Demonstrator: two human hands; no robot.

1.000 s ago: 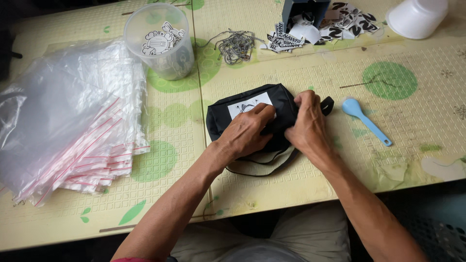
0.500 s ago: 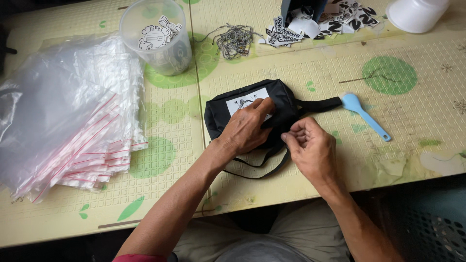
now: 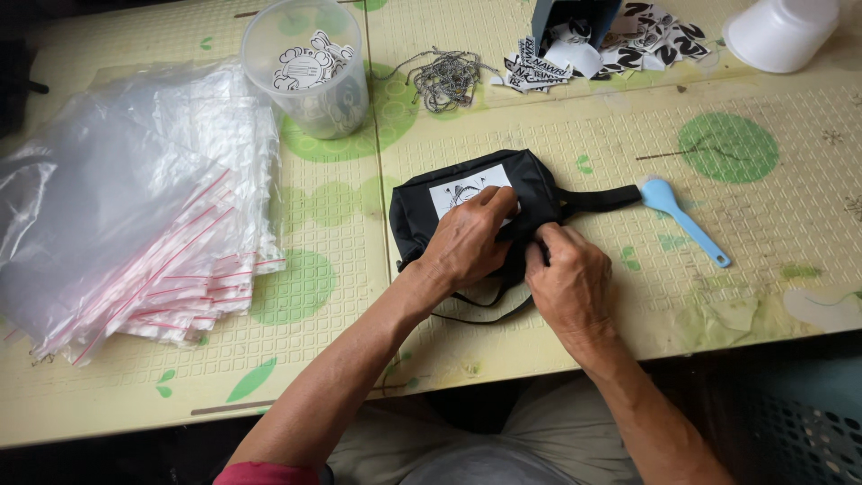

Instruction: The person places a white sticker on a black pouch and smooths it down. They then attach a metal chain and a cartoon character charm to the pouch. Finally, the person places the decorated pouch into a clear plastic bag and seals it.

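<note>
A small black fabric pouch with a white printed label lies flat on the yellow-green patterned table, near its front edge, directly before the person. The left hand presses down on the pouch, fingers bent and spread across the label's lower corner, holding the fabric rather than pinching it. The right hand sits at the pouch's right lower edge, its fingers curled shut on the black fabric there; what exactly they nip is hidden under the knuckles.

A second ago both hands were bunched together on top of the pouch; half a second ago the right hand was drawn off to the side with something thin pinched. Now it is back against the fabric, and the pouch's black strap lies stretched out to the right, its end touching a light blue plastic spoon. That suggests the handling is working along the pouch's edge.

Farther off lie a stack of clear zip bags, a clear tub of printed tags, and a tangle of cords.
</note>
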